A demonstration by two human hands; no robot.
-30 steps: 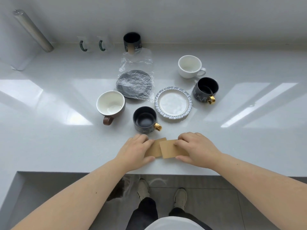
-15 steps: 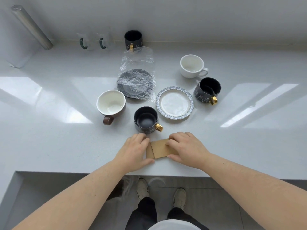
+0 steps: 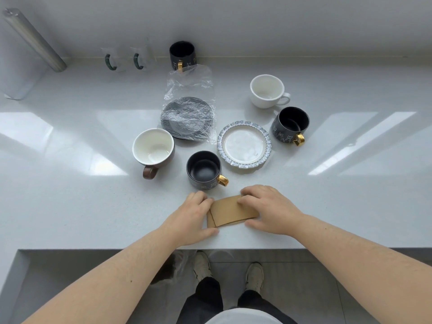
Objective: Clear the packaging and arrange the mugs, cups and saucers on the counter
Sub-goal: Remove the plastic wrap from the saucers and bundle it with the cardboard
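Observation:
A folded brown cardboard piece [image 3: 230,211] lies flat near the counter's front edge. My left hand [image 3: 190,216] presses its left end and my right hand [image 3: 268,210] presses its right end. Behind it stands a black mug with a gold handle [image 3: 204,169]. A brown mug, white inside, [image 3: 153,149] sits to the left. A dark saucer in a clear plastic bag [image 3: 188,116] lies behind. A white saucer with a blue rim [image 3: 244,146], a second black mug [image 3: 291,123] and a white cup [image 3: 267,91] stand to the right. A third black mug [image 3: 182,54] is at the wall.
The white counter [image 3: 70,195] runs left and right; its front edge is just under my hands, with a recess at the lower left. Two clear glass mugs with green handles [image 3: 124,59] stand at the back wall. A metal tube [image 3: 32,39] leans at the far left.
The two overlapping cardboard halves have been pushed together into one shorter folded piece. My right hand slid left over it; my left hand stayed at the left end.

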